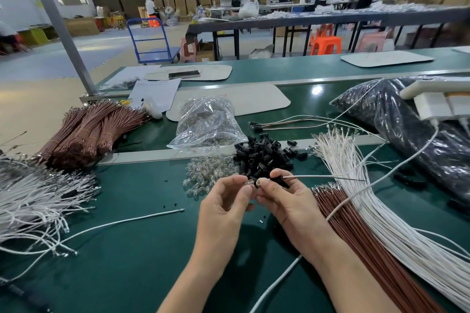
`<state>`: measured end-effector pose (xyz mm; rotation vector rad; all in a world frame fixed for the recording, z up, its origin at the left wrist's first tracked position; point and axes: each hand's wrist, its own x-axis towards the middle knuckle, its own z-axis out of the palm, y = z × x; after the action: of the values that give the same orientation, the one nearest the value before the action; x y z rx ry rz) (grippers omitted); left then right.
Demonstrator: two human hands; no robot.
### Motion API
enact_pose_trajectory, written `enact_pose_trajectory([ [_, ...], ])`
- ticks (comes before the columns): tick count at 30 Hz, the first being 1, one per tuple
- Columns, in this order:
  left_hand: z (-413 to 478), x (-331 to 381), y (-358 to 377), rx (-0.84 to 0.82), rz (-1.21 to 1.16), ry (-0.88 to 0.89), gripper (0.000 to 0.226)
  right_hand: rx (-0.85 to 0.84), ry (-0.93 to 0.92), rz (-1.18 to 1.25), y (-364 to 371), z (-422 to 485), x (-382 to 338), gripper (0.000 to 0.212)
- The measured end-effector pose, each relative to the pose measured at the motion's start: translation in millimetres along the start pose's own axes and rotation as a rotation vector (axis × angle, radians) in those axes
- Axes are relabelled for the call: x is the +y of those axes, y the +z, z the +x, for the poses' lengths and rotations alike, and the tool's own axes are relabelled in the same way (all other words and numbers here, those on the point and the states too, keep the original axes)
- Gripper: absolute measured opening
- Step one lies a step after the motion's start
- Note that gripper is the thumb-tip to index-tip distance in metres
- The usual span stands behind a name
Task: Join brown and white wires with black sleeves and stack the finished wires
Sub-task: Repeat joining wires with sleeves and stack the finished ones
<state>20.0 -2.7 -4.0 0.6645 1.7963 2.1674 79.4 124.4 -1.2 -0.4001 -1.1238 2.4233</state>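
Left hand (223,202), right hand (286,199), pinched sleeve (278,181) half-hidden

Bright, even indoor light. Glare spot on the table (316,89) beyond my right hand (287,201); sheen on the black bag (407,134) to its right. Soft shadow beneath that hand. Far background blurred. Edges bend, wide-angle; pole (63,33) leans far left.

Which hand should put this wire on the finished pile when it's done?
Probably the right hand: it grips the sleeve with both wires trailing rightward, and the finished wires lie behind the sleeve pile, on its side. The left hand only pinches the bulb.
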Motion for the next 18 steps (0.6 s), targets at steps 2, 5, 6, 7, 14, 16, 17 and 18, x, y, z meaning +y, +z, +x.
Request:
enact_pose_trajectory([
  [2, 0.3, -1.4, -0.2, 0.002, 0.015, 0.002, 0.011, 0.004, -0.007, -0.009, 0.1, 0.0, 0.4, 0.036],
  [5, -0.3, -0.6, 0.6, -0.017, 0.01, 0.0, 0.011, -0.005, -0.015, -0.03, 1.0, 0.0, 0.1, 0.034],
  [6, -1.0, -1.0, 0.4, -0.025, 0.007, 0.003, 0.011, -0.009, -0.017, -0.034, 1.4, -0.2, -0.2, 0.034],
  [7, -1.5, -1.4, 0.3, -0.031, 0.005, 0.006, 0.011, -0.01, -0.016, -0.037, 1.8, -0.6, -0.4, 0.034],
  [14, -1.6, -3.1, -0.4, -0.027, -0.013, 0.007, 0.011, -0.003, -0.012, -0.04, 3.3, -2.0, -1.2, 0.036],
  [16, -1.5, -3.9, -0.5, -0.026, -0.011, 0.001, 0.011, -0.001, -0.011, -0.043, 3.3, -1.9, -0.7, 0.036],
  [17, -1.4, -4.2, -0.4, -0.026, -0.012, -0.003, 0.011, 0.002, -0.01, -0.043, 3.1, -1.9, -0.3, 0.036],
  [18, -1.3, -4.3, -0.4, -0.026, -0.01, -0.004, 0.011, 0.005, -0.011, -0.043, 2.8, -2.0, -0.4, 0.036],
])
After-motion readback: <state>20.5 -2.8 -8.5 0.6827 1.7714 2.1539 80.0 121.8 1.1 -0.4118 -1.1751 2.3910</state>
